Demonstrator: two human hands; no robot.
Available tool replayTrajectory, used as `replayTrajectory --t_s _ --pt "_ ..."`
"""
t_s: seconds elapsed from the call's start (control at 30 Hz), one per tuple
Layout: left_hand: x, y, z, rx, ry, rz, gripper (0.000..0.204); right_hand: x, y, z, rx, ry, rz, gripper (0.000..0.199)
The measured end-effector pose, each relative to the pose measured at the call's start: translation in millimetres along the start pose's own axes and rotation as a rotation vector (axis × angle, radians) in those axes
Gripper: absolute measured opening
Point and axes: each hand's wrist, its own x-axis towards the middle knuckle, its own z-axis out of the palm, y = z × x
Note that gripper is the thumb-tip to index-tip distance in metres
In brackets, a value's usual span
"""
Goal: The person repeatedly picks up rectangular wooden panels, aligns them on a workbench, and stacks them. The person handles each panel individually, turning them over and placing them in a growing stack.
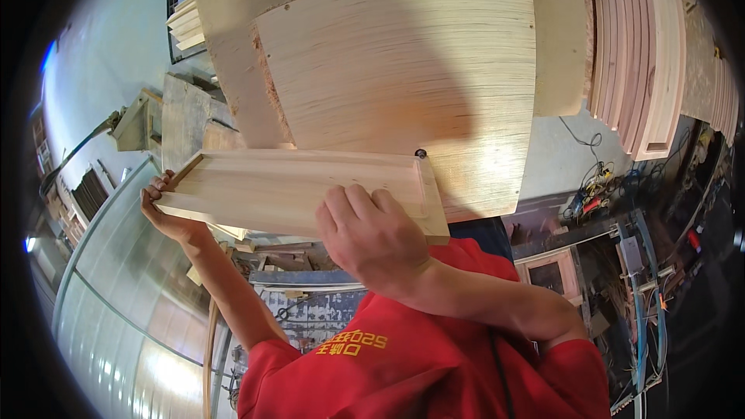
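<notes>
A long, pale wooden panel [287, 182] with a raised border lies across the near edge of a plywood sheet, in front of my body. My left hand [167, 213] grips its left end, with fingers curled over the corner. Over the panel's right half is my right hand [372, 233], closed with knuckles up; whatever its fingers hold is hidden beneath them. A small, dark, round metal piece [421, 154] stands at the panel's far edge, near its right end. Under it spreads the plywood sheet [388, 54], fixed with screws near its edges.
Sawdust [270, 93] lines the plywood's left edge on the larger worktable [225, 0]. Several wooden frames [640, 46] are stacked at the right. Cables and tools [594, 190] lie on the floor below them. A translucent ribbed sheet [128, 279] stands at the lower left.
</notes>
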Motion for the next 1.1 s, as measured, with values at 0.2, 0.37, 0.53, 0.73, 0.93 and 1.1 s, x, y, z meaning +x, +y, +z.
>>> replayTrajectory --t_s 0.2,0.37,0.53,0.73,0.93,1.1 --pt "-19.8 6.8 -0.4 0.234 0.323 0.169 0.074 11.0 -4.0 -5.4 0.249 -0.052 0.005 0.012" --pt "-139.0 -13.6 60.8 -0.090 -0.484 -0.041 0.090 -29.9 -3.5 -14.6 1.097 -0.170 0.118 0.020" --pt "-163.8 54.7 137.7 0.835 -0.367 0.122 0.035 -106.3 34.4 -74.5 0.555 -0.206 -0.106 0.032" --pt "-240.7 12.4 254.7 1.528 -1.102 0.776 0.016 -132.2 95.3 -174.1 -0.071 -0.073 -0.125 0.051" --pt "-309.8 -47.7 290.2 1.018 -1.152 0.908 0.042 -226.6 190.9 -135.0 0.084 -0.268 0.076 0.035" --pt "-389.7 -52.9 273.6 0.598 -0.563 -0.570 0.051 -282.6 228.4 -146.3 0.010 -0.289 0.146 0.036"
